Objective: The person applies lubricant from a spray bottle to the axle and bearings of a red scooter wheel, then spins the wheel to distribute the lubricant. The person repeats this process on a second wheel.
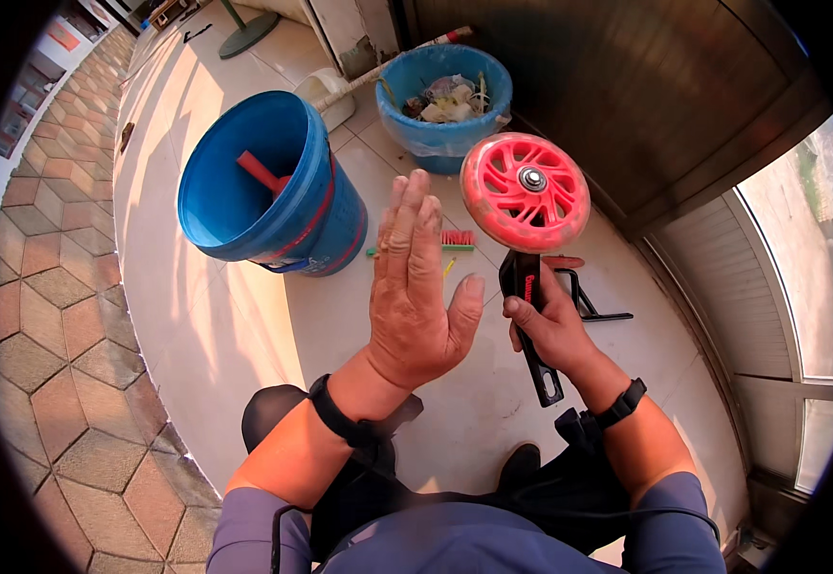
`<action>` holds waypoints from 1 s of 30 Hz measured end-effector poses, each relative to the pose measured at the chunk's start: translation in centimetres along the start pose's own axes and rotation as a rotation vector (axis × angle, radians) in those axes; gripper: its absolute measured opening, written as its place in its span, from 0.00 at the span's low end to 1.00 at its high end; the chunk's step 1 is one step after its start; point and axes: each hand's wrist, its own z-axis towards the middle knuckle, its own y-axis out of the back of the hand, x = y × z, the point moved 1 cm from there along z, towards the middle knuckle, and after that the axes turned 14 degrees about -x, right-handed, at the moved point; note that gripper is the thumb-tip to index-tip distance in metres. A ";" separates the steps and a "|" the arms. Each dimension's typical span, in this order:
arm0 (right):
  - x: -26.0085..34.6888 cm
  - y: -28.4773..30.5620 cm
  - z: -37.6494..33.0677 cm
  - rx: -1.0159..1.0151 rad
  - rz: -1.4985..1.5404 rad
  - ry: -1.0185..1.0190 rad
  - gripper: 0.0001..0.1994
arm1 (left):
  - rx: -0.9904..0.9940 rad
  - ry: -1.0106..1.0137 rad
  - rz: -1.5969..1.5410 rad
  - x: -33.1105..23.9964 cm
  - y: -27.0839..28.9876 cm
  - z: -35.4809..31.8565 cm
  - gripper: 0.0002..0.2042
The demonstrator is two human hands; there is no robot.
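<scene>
My right hand [558,330] is closed around a black bracket [543,383] with a slotted lower end. At the top of this bracket sits a pinkish-red spoked scooter wheel [531,180] with a metal hub, its rim dirty in places. To the left of the wheel my left hand [409,287] is raised with its fingers stretched out and the thumb apart. It holds nothing and does not touch the wheel. Behind the left hand, partly hidden by it, a green brush [460,242] with red bristles lies on the floor.
A tall blue bucket [340,225] with a red handle [262,172] inside stands at the left. Beyond is a blue basin [445,143] of scraps. A black angled frame [608,316] lies right of my right hand. A dark wall panel [627,105] bounds the right side.
</scene>
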 end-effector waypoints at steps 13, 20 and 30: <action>-1.3 -1.0 0.8 0.007 -0.078 -0.030 0.32 | 0.093 -0.012 -0.049 -1.6 0.2 -1.1 0.35; -1.2 0.0 0.1 0.050 0.009 -0.036 0.32 | 0.033 0.024 -0.054 -0.5 -0.5 -0.8 0.32; -0.2 -0.3 -0.1 0.008 -0.010 -0.055 0.30 | 0.116 -0.072 -0.144 -1.5 -1.0 -1.6 0.32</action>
